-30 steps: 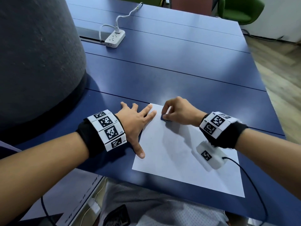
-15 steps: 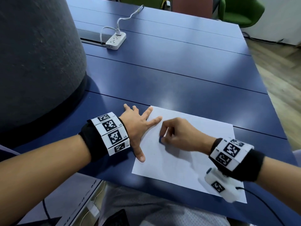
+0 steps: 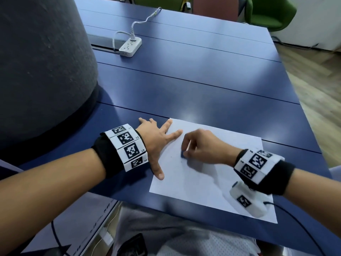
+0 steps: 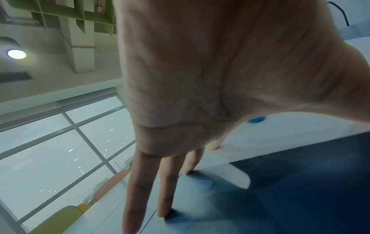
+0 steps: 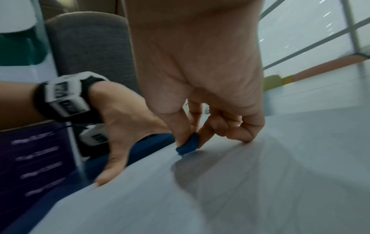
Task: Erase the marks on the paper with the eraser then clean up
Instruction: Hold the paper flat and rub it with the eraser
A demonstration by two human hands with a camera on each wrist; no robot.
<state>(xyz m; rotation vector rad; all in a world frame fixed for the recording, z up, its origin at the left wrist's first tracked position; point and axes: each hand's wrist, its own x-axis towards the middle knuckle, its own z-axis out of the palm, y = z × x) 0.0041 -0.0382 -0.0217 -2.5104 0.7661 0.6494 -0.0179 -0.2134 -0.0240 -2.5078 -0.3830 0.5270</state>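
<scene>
A white sheet of paper (image 3: 203, 182) lies on the blue table (image 3: 203, 80) near its front edge. My right hand (image 3: 201, 147) pinches a small blue eraser (image 3: 182, 154) and presses it on the paper's left half; the same eraser (image 5: 188, 145) shows between thumb and forefinger in the right wrist view, and as a blue spot (image 4: 256, 119) in the left wrist view. My left hand (image 3: 156, 143) lies flat with fingers spread, thumb and two fingers on the paper's left edge. Any marks on the paper are too faint to make out.
A white power strip (image 3: 130, 47) with its cable lies far back on the table. A large grey rounded object (image 3: 40, 61) fills the left side. Green and pink chairs (image 3: 267, 13) stand beyond the far edge. Wooden floor lies to the right.
My right hand has drawn the eraser down the paper, from its top left corner toward me. The left hand has stayed flat on the paper's edge.
</scene>
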